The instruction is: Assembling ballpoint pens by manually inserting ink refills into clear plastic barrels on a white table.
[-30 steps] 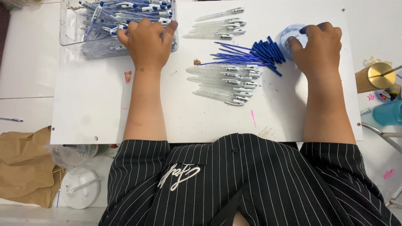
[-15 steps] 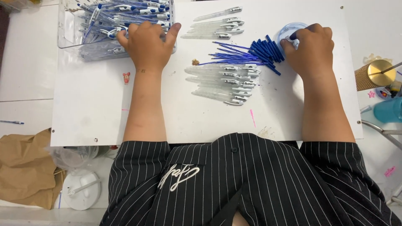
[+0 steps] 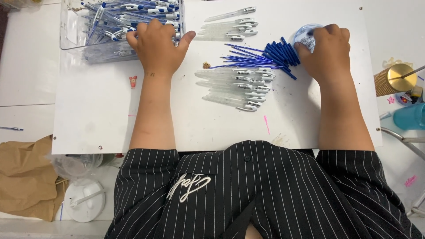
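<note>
White board (image 3: 110, 115) covers the work surface and serves as the reference for all positions noted. At the board's far left corner stands a clear plastic bin (image 3: 71, 31) filled with assembled blue-and-clear pens (image 3: 128, 11). The person's left hand (image 3: 156, 46) rests palm down at the near right edge of that bin, fingers curled over the pens inside and thumb spread out toward the board's middle; whether any single pen is actually pinched cannot be told. At the far right part of the board the right hand (image 3: 325, 51) lies over a small round clear container (image 3: 304, 35), fingers bent around its near side and touching it, in a loose clasp rather than a clench. Just beside that hand, toward the board's centre, lies a fanned bundle of blue ink refills (image 3: 265, 55), their thick ends close to the container and their thin tips pointing left. Directly nearer the person than the refills, a row of clear empty pen barrels (image 3: 237, 88) lies side by side at the board's middle. A second, smaller group of clear barrels (image 3: 230, 26) lies at the far edge of the board, between the bin and the container. Off the board's right edge stand a gold-coloured cylinder (image 3: 394, 79) and a teal cup (image 3: 409, 117). Off its near left corner lies crumpled brown paper (image 3: 22, 177). Both forearms are bare, emerging from a black pinstriped shirt (image 3: 248, 194).
</note>
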